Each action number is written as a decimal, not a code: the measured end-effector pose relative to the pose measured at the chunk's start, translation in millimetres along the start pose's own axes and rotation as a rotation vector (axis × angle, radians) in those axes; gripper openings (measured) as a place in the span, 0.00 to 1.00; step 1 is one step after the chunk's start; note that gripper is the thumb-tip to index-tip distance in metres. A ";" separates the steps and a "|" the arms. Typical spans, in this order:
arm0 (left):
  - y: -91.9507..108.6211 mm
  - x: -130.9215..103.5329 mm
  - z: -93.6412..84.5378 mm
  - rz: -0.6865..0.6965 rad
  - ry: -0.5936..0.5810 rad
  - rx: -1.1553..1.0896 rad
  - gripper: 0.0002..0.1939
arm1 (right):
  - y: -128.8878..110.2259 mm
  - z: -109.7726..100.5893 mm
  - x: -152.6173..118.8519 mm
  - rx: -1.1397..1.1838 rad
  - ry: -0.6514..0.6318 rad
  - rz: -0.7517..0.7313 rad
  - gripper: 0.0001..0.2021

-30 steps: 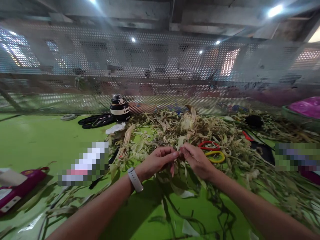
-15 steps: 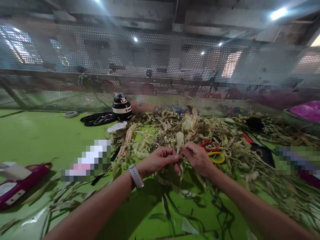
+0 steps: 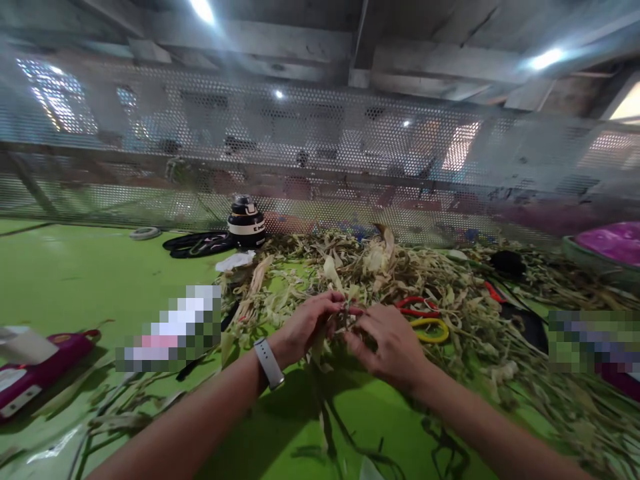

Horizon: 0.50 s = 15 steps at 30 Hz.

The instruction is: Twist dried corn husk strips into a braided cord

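Observation:
Above the green table, my left hand (image 3: 315,319) is closed on a dried plant stem (image 3: 346,319) with withered pale leaves, its thumb and fingers pinching one side. A light watch strap sits on that wrist. My right hand (image 3: 393,343) comes in from the other side with its fingers curled around the same stem, the thumb lower and nearer to me. The hands partly hide where they grip. Behind them spreads a heap of dried leaves and stems (image 3: 400,263). Red-handled scissors (image 3: 417,307) and a yellow ring-shaped handle (image 3: 431,331) lie just right of my right hand.
A black bottle (image 3: 246,223) stands at the back beside a black flat item (image 3: 200,244) and white tissue (image 3: 235,261). A purple power strip (image 3: 55,360) is at left. At right is a bowl (image 3: 600,263) with pink plastic. A perforated screen (image 3: 320,153) runs behind.
The pale leaf strip held upright between my hands is no longer raised there. My right hand has turned, back upward, and moved slightly nearer to me. The view has tilted slightly up.

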State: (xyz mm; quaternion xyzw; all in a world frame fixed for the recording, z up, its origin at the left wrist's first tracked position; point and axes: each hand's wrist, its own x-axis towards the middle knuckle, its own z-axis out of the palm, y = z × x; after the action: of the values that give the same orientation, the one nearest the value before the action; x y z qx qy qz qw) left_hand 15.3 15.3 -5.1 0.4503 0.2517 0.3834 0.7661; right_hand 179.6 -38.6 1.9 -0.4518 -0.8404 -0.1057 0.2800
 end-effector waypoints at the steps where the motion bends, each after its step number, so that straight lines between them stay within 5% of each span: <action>1: 0.3 -0.2 0.6 0.008 0.015 -0.005 0.07 | -1.1 4.7 -1.5 -0.010 -0.044 0.026 0.09; 7: 2.5 -0.1 4.0 0.157 0.168 0.167 0.12 | -7.7 16.0 -4.1 0.098 -0.081 0.032 0.05; 15: 7.4 3.1 -4.3 0.147 0.329 0.133 0.14 | -9.4 12.2 -2.6 0.362 -0.230 0.244 0.08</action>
State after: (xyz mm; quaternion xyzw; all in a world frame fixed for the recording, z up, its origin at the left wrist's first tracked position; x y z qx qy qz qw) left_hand 11.3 22.2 -0.8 0.4485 0.3648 0.4893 0.6530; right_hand 168.5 -40.5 -8.9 -0.5015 -0.8112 0.1334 0.2695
